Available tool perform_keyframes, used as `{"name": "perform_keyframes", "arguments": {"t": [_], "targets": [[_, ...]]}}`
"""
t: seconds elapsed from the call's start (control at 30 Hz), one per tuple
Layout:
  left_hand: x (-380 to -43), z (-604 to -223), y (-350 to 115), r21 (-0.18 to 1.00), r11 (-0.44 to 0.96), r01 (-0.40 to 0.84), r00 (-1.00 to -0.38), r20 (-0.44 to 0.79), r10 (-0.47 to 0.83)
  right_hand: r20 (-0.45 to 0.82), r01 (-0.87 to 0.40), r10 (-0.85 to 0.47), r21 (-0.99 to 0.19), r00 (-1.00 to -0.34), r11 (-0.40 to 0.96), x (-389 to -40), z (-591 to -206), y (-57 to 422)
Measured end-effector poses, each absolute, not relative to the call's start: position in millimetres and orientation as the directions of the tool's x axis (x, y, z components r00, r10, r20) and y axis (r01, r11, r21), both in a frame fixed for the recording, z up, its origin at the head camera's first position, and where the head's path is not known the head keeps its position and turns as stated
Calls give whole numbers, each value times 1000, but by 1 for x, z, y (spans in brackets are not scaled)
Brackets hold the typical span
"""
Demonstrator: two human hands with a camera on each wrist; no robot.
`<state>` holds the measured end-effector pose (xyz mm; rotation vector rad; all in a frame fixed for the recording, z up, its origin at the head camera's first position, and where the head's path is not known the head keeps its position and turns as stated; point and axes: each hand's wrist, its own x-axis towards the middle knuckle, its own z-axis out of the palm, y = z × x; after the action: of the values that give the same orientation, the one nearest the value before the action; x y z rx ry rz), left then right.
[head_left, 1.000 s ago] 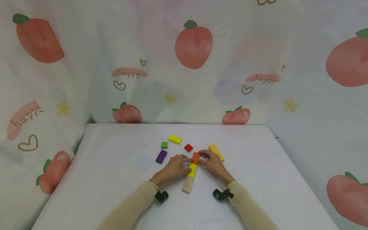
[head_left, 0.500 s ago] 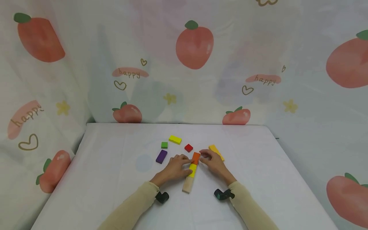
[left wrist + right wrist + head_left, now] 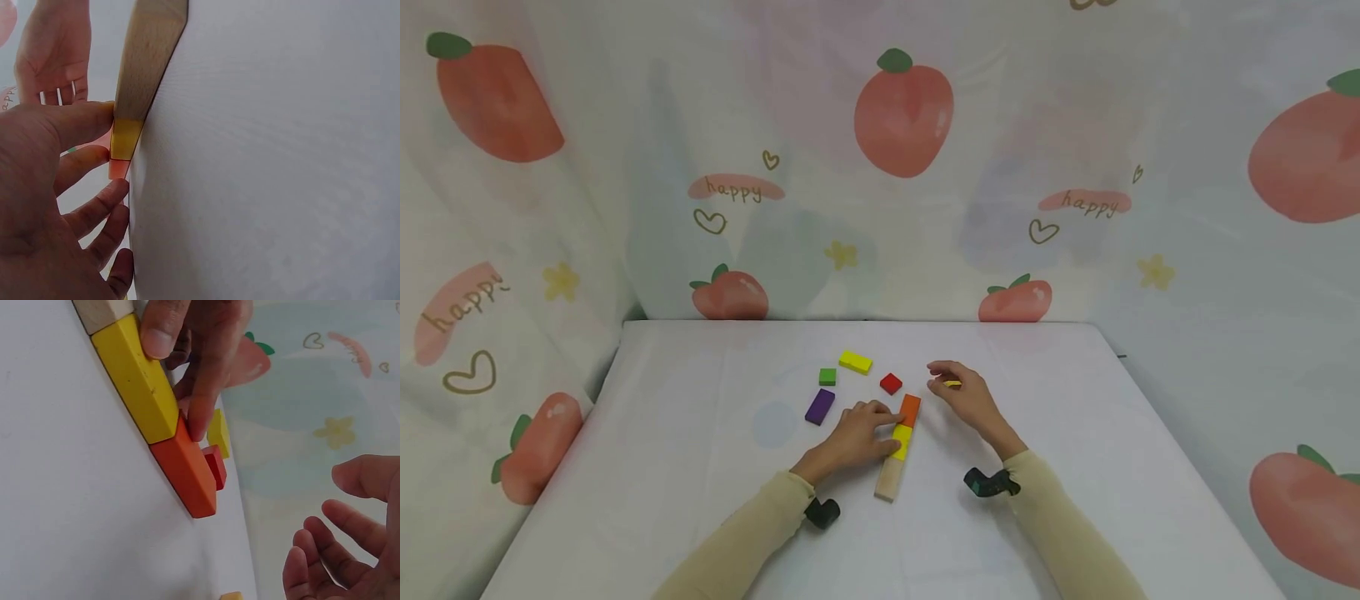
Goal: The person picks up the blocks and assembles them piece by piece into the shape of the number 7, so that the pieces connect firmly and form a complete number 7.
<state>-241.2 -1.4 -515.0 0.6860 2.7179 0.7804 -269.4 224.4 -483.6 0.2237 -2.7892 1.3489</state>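
A row of three blocks lies end to end on the table: plain wood (image 3: 890,481), yellow (image 3: 903,442) and orange (image 3: 910,409). Along its left side, my left hand (image 3: 850,437) touches the yellow block with the thumb and the orange one with the index finger. My right hand (image 3: 972,402), in the air right of the row, has its fingers apart and holds nothing; it partly hides an amber block (image 3: 953,383). In the right wrist view that hand (image 3: 350,544) is clear of the orange block (image 3: 186,470).
Beyond the row lie a red block (image 3: 891,383), a long yellow block (image 3: 855,362), a green block (image 3: 827,377) and a purple block (image 3: 820,407). A patterned curtain (image 3: 820,208) stands behind the white table (image 3: 700,467).
My right hand has left the orange block's side and moved away to the right and farther back, over the amber block. My left hand stays at the row.
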Motion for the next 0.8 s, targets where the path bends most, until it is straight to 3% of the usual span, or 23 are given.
{"name": "perform_keyframes", "arguments": {"t": [0.8], "targets": [[-242, -515, -3, 546, 745, 384, -860, -81, 503, 37, -26, 3, -751, -999, 660, -272, -480, 263]]}}
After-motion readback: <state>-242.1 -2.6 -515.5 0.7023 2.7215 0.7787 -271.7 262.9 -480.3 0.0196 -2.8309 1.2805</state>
